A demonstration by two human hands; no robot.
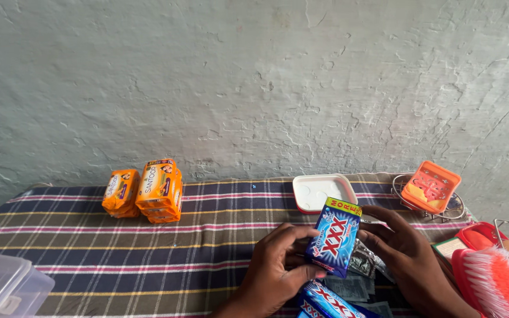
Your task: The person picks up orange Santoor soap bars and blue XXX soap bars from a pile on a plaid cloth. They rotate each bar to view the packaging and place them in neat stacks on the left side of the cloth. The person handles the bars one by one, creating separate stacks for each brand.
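Blue wrapped soap bar point(333, 237), lower centre: left hand point(278, 268) and right hand point(405, 253) pinch its edges; probably firm, light, slick wrapper.

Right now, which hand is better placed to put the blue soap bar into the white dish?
Probably the right hand: it touches the blue soap bar on the side nearer the white dish. The left hand grips from the far side.

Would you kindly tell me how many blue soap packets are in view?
2. One blue packet is held upright between the left hand and right hand; another blue packet lies on the striped cloth below it, cut off by the frame edge. More may be hidden.
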